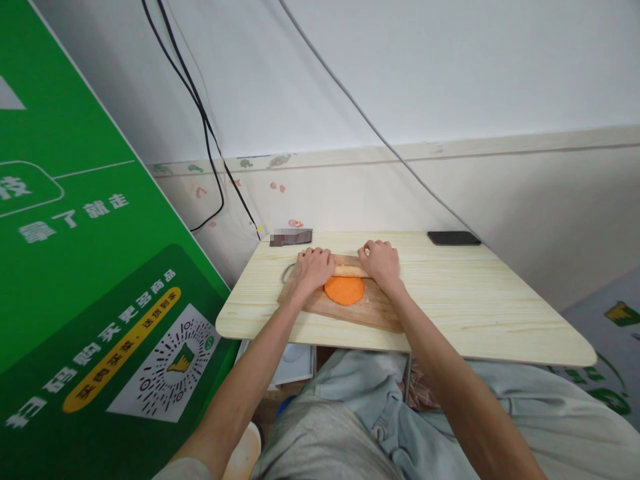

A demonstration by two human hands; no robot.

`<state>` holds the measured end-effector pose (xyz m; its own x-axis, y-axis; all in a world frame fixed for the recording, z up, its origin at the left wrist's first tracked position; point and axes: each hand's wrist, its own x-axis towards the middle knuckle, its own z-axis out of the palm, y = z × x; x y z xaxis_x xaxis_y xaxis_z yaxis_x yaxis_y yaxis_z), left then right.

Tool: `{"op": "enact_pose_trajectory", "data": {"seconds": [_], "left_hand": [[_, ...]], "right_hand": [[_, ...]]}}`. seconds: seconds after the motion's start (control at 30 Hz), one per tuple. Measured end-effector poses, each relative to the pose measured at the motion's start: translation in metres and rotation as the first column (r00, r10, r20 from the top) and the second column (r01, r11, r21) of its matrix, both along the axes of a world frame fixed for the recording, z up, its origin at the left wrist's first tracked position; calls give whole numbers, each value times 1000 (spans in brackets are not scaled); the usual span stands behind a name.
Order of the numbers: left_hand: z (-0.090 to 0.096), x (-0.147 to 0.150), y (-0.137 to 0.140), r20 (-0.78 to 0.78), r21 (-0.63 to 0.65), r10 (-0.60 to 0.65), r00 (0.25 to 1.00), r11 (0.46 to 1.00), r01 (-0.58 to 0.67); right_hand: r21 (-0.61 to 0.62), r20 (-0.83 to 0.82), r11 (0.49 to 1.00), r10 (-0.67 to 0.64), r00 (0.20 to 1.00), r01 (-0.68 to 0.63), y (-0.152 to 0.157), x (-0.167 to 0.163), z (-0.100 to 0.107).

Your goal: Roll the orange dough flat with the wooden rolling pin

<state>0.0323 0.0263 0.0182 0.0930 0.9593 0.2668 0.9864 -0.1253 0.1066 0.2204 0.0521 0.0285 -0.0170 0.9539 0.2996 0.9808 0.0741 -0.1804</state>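
Observation:
A wooden rolling pin [348, 272] lies crosswise over the far part of a wooden cutting board [373, 311]. My left hand [315, 268] is closed over its left end, and my right hand [383, 264] grips the right end with curled fingers. Both ends of the pin are hidden under my hands. Just on the near side of the pin, a flat round of orange dough [344, 291] rests on the board, its far edge meeting or passing under the pin. A metal ring or handle [287, 272] shows at the board's left, beside my left hand.
The board lies on a pale wood-grain table [480, 300] against the wall. A black phone [453, 238] is at the back right, and a dark flat object [291, 237], partly blurred, at the back left. Cables [203, 113] hang along the wall. A green printed panel [100, 220] stands left.

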Motion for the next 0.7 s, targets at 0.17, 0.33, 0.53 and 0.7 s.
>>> {"op": "enact_pose_trajectory", "data": {"seconds": [0.17, 0.33, 0.53, 0.7], "left_hand": [[-6, 1, -7, -15, 37, -3, 1000, 999, 3], [-8, 2, -24, 26, 60, -14, 1000, 998, 13], [-5, 3, -45, 55, 64, -37, 998, 997, 34], [-14, 3, -66, 59, 123, -86, 995, 989, 78]], "right_hand": [[-27, -9, 997, -75, 997, 74, -13, -2, 2], [-23, 3, 997, -69, 998, 69, -29, -1, -2], [-52, 16, 997, -60, 998, 60, -47, 0, -6], [20, 61, 999, -27, 998, 26, -66, 1, -11]]}}
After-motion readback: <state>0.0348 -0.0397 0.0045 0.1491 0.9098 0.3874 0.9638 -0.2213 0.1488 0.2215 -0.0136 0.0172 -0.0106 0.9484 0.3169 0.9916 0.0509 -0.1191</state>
